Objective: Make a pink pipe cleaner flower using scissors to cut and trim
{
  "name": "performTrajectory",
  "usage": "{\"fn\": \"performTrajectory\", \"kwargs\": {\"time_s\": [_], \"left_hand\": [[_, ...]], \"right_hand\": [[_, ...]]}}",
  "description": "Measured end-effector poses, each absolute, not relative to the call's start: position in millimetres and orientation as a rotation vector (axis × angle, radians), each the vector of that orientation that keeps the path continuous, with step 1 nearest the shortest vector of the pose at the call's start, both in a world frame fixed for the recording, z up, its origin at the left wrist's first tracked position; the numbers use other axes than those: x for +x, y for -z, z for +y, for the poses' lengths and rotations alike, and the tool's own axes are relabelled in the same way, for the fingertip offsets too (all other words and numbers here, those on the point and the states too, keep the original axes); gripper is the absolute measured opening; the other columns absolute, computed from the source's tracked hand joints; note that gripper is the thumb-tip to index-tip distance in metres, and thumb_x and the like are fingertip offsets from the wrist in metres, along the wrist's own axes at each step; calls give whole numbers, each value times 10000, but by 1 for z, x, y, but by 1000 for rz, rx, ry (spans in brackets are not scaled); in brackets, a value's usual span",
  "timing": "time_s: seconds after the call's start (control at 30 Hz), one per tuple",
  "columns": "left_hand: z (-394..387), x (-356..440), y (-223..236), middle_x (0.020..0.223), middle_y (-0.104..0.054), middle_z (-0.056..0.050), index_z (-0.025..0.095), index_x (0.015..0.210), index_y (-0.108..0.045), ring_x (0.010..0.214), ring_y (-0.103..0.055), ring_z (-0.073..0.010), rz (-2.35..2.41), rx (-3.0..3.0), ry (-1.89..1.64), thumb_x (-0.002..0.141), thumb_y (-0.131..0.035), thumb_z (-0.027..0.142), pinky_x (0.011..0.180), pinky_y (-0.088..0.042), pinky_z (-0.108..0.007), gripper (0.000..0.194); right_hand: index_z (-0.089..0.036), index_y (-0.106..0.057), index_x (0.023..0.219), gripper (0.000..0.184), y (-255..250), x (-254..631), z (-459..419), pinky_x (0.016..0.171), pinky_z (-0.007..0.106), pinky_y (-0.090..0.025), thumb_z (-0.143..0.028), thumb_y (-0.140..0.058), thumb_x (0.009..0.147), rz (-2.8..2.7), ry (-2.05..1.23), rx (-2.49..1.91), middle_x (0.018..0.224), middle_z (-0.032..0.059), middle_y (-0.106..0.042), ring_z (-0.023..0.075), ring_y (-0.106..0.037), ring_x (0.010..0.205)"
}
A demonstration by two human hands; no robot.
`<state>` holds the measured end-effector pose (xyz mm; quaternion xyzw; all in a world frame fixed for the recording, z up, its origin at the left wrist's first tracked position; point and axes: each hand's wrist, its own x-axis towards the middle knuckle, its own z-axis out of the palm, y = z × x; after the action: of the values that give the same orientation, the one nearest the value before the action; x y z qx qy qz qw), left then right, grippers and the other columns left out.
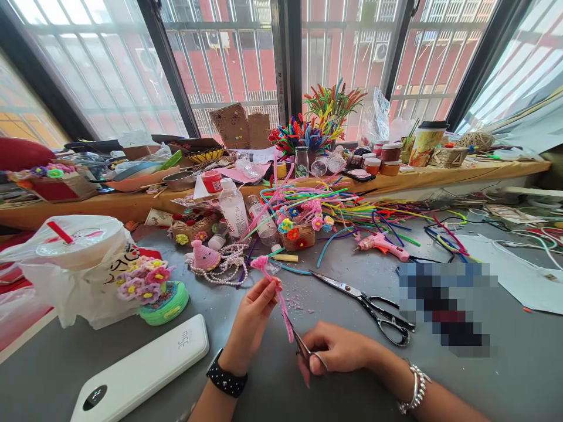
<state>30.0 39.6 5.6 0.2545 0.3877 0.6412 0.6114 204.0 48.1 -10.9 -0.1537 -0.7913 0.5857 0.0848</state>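
Pinched between the fingers of my left hand (259,305) is a pink pipe cleaner (285,313), its upper end bent into a small fuzzy shape and its lower end hanging down. My right hand (338,347) grips a small pair of scissors (303,347) by the handles. The blades touch or lie right beside the pipe cleaner's lower end; I cannot tell whether they close on it. Pink fuzz clippings (297,303) are scattered on the grey table behind my hands. Larger black-handled scissors (360,299) lie to the right, beyond my right hand.
At front left lies a white power bank (145,369), with a pipe-cleaner flower pot (162,302) and a bagged drink cup (74,252) behind it. A pink glue gun (382,246) rests at right. Loose pipe cleaners (373,214), bottles (234,211) and a string of beads (233,264) crowd the back.
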Motion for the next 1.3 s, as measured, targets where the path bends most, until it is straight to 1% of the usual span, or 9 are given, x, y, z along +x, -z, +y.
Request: {"fn": "performTrajectory", "kwargs": {"time_s": [0.1, 0.23, 0.3, 0.43, 0.6, 0.77, 0.93, 1.03, 1.3], "left_hand": [[41, 29, -5, 645, -607, 15, 141, 688, -674, 570, -510, -51, 891, 569, -1544, 523, -744, 229, 540, -426, -131, 199], [44, 26, -4, 638, -591, 32, 152, 685, -663, 513, -467, -35, 861, 521, -1637, 526, -742, 230, 511, -420, -138, 194], [45, 25, -4, 646, -588, 35, 153, 679, -656, 515, -461, -34, 852, 510, -1664, 532, -738, 229, 504, -413, -139, 184], [45, 25, -5, 655, -578, 42, 152, 677, -650, 509, -445, -27, 862, 485, -1692, 528, -742, 228, 498, -401, -139, 190], [45, 26, -5, 659, -572, 43, 149, 674, -651, 504, -438, -26, 850, 491, -1698, 520, -745, 220, 489, -396, -142, 193], [44, 26, -5, 646, -569, 37, 154, 683, -649, 505, -450, -34, 830, 507, -1668, 539, -733, 217, 490, -402, -148, 178], [44, 27, -6, 644, -568, 33, 154, 693, -659, 501, -449, -32, 831, 523, -1657, 543, -730, 223, 492, -406, -137, 180], [43, 28, -7, 632, -571, 33, 147, 700, -666, 497, -446, -30, 840, 541, -1630, 526, -739, 227, 490, -402, -131, 205], [40, 29, -5, 635, -581, 14, 147, 718, -675, 520, -453, -44, 901, 648, -1549, 563, -714, 243, 543, -411, -149, 186]], "right_hand": [[-100, -587, 616, 610, 13, 201, 47, 438, 189, -238, -668, -376, 688, -2225, -1779, -551, 509, -39, -408, 66, -330, 479], [-115, -537, 537, 501, 11, 197, 47, 387, 190, -176, -573, -453, 719, -2071, -1756, -710, 426, -66, -330, 47, -257, 410], [-117, -523, 511, 487, 10, 197, 47, 379, 190, -164, -552, -468, 723, -2053, -1720, -747, 411, -71, -314, 43, -236, 400], [-121, -495, 474, 482, 11, 198, 50, 387, 188, -181, -537, -487, 720, -2053, -1653, -759, 407, -71, -308, 44, -242, 409], [-121, -502, 484, 477, 19, 202, 56, 385, 187, -181, -539, -493, 715, -2114, -1664, -761, 407, -69, -333, 46, -251, 408], [-114, -544, 521, 534, 20, 205, 57, 403, 186, -205, -618, -461, 677, -2223, -1673, -742, 423, -55, -380, 55, -292, 422], [-105, -592, 626, 708, 11, 207, 57, 448, 189, -247, -748, -297, 631, -2263, -1652, -603, 525, -28, -433, 77, -349, 493], [-102, -610, 687, 740, 8, 209, 57, 464, 193, -256, -745, -243, 655, -2284, -1625, -551, 545, -30, -420, 81, -344, 506], [-91, -629, 740, 749, 7, 210, 55, 488, 189, -290, -730, -245, 671, -2389, -1667, -467, 578, -19, -438, 87, -379, 526]]}}
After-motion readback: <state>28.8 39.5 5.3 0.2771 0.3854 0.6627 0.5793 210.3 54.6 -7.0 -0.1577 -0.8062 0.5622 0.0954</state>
